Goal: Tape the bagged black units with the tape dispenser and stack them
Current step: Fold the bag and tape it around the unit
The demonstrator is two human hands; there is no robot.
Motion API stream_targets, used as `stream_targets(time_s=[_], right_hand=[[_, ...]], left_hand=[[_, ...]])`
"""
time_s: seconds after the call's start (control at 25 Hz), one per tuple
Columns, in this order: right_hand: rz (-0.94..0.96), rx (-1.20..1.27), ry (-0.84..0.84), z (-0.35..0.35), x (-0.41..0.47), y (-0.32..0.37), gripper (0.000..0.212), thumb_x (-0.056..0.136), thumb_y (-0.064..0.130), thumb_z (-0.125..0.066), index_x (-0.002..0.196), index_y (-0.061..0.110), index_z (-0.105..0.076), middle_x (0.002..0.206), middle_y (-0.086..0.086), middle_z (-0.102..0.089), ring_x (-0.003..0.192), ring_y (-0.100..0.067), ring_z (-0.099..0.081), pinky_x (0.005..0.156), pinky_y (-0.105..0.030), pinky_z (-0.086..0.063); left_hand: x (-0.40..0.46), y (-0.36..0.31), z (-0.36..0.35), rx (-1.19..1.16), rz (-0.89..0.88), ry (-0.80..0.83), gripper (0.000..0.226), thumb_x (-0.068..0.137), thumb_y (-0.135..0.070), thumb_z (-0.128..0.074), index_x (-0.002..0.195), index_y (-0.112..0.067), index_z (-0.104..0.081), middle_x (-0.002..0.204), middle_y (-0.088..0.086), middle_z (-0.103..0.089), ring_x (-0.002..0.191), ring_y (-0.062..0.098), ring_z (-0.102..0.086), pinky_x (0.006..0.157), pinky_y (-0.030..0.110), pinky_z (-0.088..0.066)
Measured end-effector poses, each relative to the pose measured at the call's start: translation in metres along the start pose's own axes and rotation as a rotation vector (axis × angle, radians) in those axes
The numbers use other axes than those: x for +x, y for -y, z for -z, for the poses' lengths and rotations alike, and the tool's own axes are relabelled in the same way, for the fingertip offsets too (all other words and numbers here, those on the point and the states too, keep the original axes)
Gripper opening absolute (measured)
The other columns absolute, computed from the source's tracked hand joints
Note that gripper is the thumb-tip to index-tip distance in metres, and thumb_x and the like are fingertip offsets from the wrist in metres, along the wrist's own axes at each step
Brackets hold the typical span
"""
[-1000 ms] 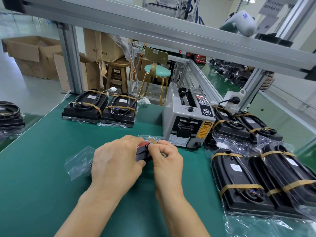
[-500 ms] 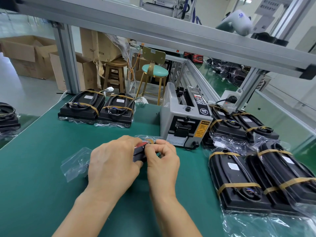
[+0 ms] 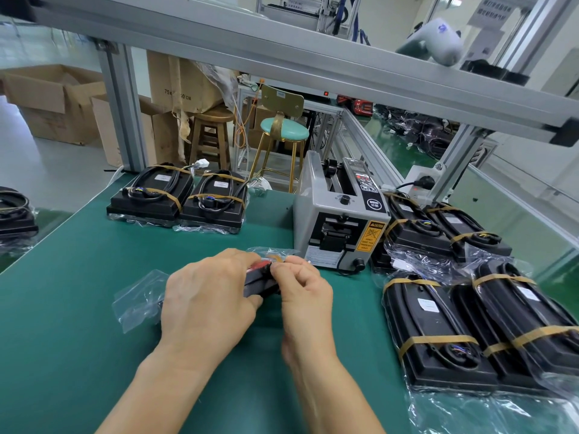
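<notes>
A bagged black unit (image 3: 260,281) lies on the green mat in front of me, mostly hidden under my hands. My left hand (image 3: 206,296) covers and grips it from the left. My right hand (image 3: 305,289) pinches its right end, where a red part and a bit of brown tape show. The unit's clear bag (image 3: 138,299) sticks out to the left. The grey tape dispenser (image 3: 340,220) stands just behind my right hand. Taped units (image 3: 438,327) lie at the right, and two more taped units (image 3: 178,198) at the back left.
The green mat (image 3: 62,339) covers the bench. An aluminium frame post (image 3: 122,108) rises at the back left, a crossbar overhead. Behind the bench stand a wooden stool (image 3: 210,133), a green-seated stool (image 3: 283,133) and cardboard boxes (image 3: 53,101). Another black unit (image 3: 15,214) sits at far left.
Both hands stay on the bagged unit with only slight shifts of the fingers. The view has drifted a little.
</notes>
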State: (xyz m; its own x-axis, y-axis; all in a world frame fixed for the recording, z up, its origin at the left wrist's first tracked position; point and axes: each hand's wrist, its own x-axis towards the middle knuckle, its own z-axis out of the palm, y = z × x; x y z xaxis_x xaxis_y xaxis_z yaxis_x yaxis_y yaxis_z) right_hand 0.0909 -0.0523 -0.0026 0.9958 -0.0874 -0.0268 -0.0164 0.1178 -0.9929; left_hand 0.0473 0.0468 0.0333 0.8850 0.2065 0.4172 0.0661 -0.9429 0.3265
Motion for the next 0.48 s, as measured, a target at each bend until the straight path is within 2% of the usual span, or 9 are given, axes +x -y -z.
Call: stream_targets(time_s=[0.12, 0.32, 0.48], right_hand=[[0.003, -0.033, 0.047, 0.0021, 0.0001, 0.0019, 0.015, 0.08, 0.005, -0.067, 0.068, 0.001, -0.074, 0.112, -0.013, -0.064, 0.091, 0.008, -0.056, 0.084, -0.019, -0.044], [0.048, -0.062, 0.02, -0.0002, -0.0025, 0.005, 0.025, 0.079, 0.001, -0.068, 0.056, 0.012, -0.069, 0.104, -0.001, -0.061, 0.08, 0.015, -0.055, 0.069, -0.003, -0.039], [0.061, -0.075, -0.014, -0.0025, -0.0038, 0.0033, 0.027, 0.079, 0.002, -0.067, 0.054, 0.013, -0.067, 0.105, -0.004, -0.062, 0.08, 0.014, -0.055, 0.069, -0.002, -0.038]], left_hand=[[-0.0002, 0.0, -0.0001, 0.012, 0.004, 0.007, 0.04, 0.041, -0.025, -0.09, 0.075, -0.03, -0.071, 0.07, -0.008, -0.069, 0.056, 0.025, -0.064, 0.05, 0.022, -0.036], [-0.0003, 0.0002, -0.0007, 0.001, 0.007, -0.011, 0.039, 0.041, -0.024, -0.089, 0.075, -0.03, -0.071, 0.069, -0.008, -0.07, 0.055, 0.025, -0.064, 0.049, 0.022, -0.038], [-0.001, -0.0004, -0.0008, -0.005, 0.008, 0.003, 0.036, 0.044, -0.023, -0.088, 0.075, -0.029, -0.071, 0.069, -0.007, -0.069, 0.057, 0.026, -0.064, 0.048, 0.024, -0.041]])
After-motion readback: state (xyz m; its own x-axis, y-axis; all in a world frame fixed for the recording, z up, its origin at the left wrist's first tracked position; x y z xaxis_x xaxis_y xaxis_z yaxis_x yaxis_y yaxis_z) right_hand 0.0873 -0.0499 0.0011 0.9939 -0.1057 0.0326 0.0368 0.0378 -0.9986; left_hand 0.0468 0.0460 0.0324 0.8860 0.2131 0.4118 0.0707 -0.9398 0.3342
